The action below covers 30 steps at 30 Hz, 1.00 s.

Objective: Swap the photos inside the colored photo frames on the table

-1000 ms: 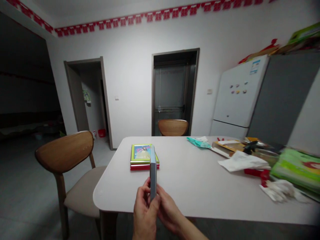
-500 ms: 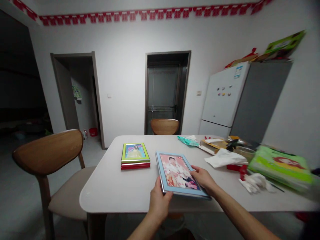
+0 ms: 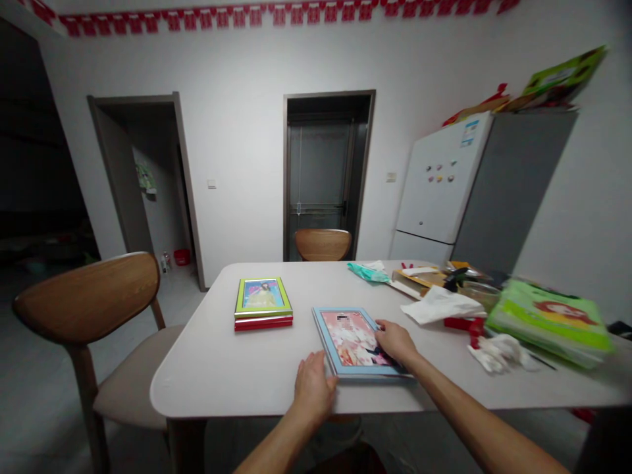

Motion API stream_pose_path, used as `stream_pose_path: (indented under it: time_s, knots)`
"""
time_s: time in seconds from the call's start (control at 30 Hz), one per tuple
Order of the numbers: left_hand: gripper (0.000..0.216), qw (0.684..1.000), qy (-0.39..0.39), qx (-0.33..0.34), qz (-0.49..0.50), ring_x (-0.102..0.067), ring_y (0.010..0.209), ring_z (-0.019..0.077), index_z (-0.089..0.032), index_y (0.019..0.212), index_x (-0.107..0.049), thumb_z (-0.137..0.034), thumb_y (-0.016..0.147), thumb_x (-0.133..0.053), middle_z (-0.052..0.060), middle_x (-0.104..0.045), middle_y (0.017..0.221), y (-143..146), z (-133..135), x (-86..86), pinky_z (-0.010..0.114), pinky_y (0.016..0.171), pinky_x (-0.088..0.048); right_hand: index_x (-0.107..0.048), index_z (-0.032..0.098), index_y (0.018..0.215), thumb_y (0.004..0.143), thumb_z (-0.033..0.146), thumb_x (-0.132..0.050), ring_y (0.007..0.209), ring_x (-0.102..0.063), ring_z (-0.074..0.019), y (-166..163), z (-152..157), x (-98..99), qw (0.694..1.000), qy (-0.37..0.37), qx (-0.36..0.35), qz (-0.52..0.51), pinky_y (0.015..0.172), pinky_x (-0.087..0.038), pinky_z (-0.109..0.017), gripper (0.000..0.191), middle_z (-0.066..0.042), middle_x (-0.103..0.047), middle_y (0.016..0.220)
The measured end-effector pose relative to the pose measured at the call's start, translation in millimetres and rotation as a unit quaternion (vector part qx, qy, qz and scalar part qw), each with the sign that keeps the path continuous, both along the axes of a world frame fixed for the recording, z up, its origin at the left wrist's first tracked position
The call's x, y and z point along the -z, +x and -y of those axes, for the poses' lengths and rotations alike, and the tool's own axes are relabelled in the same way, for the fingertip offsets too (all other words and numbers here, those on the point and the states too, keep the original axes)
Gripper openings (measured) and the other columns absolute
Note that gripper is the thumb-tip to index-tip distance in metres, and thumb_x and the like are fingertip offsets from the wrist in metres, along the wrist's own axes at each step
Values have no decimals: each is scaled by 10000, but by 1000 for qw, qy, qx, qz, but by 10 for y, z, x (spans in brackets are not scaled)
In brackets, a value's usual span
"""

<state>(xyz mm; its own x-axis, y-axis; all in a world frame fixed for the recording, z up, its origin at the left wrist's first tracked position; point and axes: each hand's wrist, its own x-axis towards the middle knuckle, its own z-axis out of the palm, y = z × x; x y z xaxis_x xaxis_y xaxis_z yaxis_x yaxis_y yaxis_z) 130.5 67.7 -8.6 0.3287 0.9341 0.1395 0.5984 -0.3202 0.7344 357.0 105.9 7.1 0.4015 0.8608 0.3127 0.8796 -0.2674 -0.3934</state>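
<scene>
I've got the blue picture frame (image 3: 351, 345) at 5 o'clock, left hand (image 3: 314, 387) loosely spread at its 8 o'clock corner, right hand (image 3: 396, 345) pinching its 3 o'clock edge; I'd hold it level, pressing edges only.

One blue frame (image 3: 353, 339), two chairs (image 3: 89, 303), one table (image 3: 222, 368).

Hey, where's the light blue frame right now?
In the head view, the light blue frame is at the near edge of the table, between the left hand and the right hand, and right of the green frame.
</scene>
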Motion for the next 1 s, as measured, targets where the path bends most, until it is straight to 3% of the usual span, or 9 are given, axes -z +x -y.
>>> stream_pose_path:
  time_s: [0.17, 0.33, 0.47, 0.63, 0.8, 0.9, 1.0]
  knots:
    - [473, 996, 15, -70, 52, -388, 1142, 193, -102, 1138, -449, -168, 674, -515, 120, -466, 1218, -484, -241, -59, 267, 970, -234, -550, 128, 1053, 770, 220, -417, 1000, -505, -172, -708, -192, -71, 988, 23, -148, 27, 872, -352, -258, 327, -97, -573, 1074]
    - [441, 979, 9, -164, 122, -408, 1129, 220, -133, 1083, -481, -179, 651, -557, 123, -497, 1183, -978, -592, -128, 300, 956, -248, -485, 156, 1062, 809, 302, -442, 916, -515, -160, -1547, -482, -170, 969, 33, -242, 46, 782, -430, -357, 295, -69, -515, 1072]
    - [463, 960, -17, -207, 189, -442, 1094, 251, -97, 1058, -489, -181, 617, -604, 169, -511, 1152, -1180, -787, -89, 324, 925, -284, -470, 154, 1069, 810, 307, -444, 897, -517, -160, -1935, -660, -268, 958, 42, -275, 65, 752, -444, -366, 302, -62, -504, 1067]
    - [416, 920, -70, -231, 309, -512, 1017, 213, -119, 971, -522, -160, 580, -656, 135, -581, 1050, -1208, -852, -1, 287, 856, -364, -485, 155, 1045, 801, 306, -455, 905, -507, -167, -2122, -671, -273, 946, 46, -303, 100, 768, -426, -366, 288, -64, -516, 1040]
    - [215, 856, -133, -230, 442, -617, 732, 163, -126, 873, -542, -261, 708, -569, 83, -646, 778, -1180, -750, -25, 291, 678, -465, -535, 164, 857, 679, 195, -560, 884, -465, -183, -2160, -420, -162, 931, 50, -341, 121, 770, -356, -313, 183, -61, -542, 911]
    - [143, 821, -133, -215, 512, -619, 704, 132, -143, 854, -552, -240, 763, -500, 63, -648, 787, -1155, -619, -96, 261, 664, -474, -539, 180, 833, 642, 186, -569, 891, -463, -189, -2149, -202, -103, 919, 69, -382, 75, 782, -346, -316, 193, -58, -546, 931]
    - [167, 801, -108, -198, 555, -615, 758, 138, -152, 898, -553, -237, 767, -494, 59, -650, 846, -1136, -444, -187, 256, 696, -473, -541, 180, 946, 642, 256, -580, 1029, -426, -219, -2115, -32, -134, 909, 91, -403, -45, 876, -313, -359, 316, -93, -503, 1102]
